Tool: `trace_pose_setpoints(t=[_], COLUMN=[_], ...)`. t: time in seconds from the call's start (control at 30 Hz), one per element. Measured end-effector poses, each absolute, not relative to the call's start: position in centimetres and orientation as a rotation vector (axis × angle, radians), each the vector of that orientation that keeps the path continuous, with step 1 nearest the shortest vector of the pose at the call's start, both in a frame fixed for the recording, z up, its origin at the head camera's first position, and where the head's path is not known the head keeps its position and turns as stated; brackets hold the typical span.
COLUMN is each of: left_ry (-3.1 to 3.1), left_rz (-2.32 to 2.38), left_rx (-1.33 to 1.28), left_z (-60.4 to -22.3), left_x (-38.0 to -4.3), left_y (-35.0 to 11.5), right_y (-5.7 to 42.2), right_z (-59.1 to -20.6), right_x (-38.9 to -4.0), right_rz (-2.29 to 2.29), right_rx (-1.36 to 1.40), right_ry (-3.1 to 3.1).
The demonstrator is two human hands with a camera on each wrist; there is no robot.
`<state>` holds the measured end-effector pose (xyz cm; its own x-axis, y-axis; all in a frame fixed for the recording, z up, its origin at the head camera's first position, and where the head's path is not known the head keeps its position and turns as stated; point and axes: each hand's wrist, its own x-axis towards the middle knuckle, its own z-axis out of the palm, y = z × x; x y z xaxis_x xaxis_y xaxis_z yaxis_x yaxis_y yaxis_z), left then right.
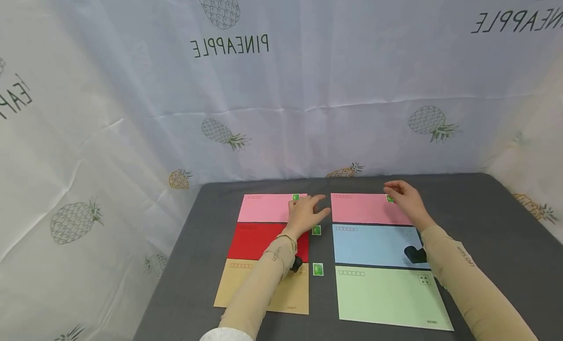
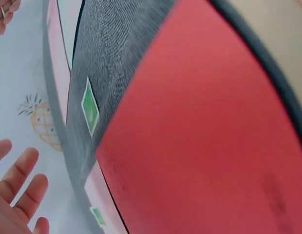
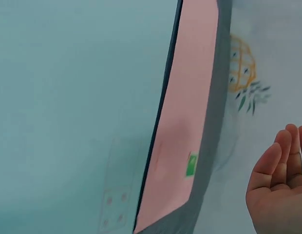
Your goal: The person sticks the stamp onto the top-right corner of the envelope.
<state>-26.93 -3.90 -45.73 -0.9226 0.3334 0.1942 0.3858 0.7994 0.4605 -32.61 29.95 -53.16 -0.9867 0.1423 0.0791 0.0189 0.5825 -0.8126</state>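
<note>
My left hand point(image 1: 303, 215) hovers over the right end of the left pink envelope point(image 1: 264, 208), fingers apart and holding nothing. A green stamp point(image 1: 295, 197) lies in that envelope's upper right corner, just behind the hand. Over the right end of the other pink envelope point(image 1: 358, 209), my right hand point(image 1: 409, 204) is raised with loosely bent fingers. A green stamp point(image 3: 191, 165) shows flat on this envelope in the right wrist view, apart from the fingers. Two more stamps, an upper one point(image 1: 316, 230) and a lower one point(image 1: 318, 269), lie on the dark cloth between the envelope columns.
Below the left pink envelope lie a red envelope point(image 1: 250, 241) and a tan envelope point(image 1: 237, 282), partly under my forearm. The right column continues with a blue envelope point(image 1: 369, 245) and a pale green envelope point(image 1: 382, 297). A pineapple-print curtain point(image 1: 308, 145) hangs behind the table.
</note>
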Motion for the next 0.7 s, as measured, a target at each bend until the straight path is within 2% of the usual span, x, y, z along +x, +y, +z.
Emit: trace_pose_setpoints(t=[0.17,0.4,0.47,0.7], left_ry=[-2.832,-2.785,-2.796,-2.824], left_rz=[-0.796,-0.771,-0.775,-0.792], left_rx=[-0.59,-0.579,-0.563,-0.516], left_z=[-45.5,-45.0,-44.8,-44.4], left_x=[-26.3,-25.3,-25.1,-24.3], left_y=[-5.5,-8.1,-8.7,-10.7], right_y=[27.2,20.2,18.9,16.2], right_z=[-52.6,-44.0,-42.7,-42.0], right_x=[-32.4,-26.4,-25.4,-24.6], right_rz=[1.357,1.465,1.458,1.448], right_rx=[-0.087,0.137,0.182,0.264], right_ry=[-2.655,-2.689,-2.71,-2.729])
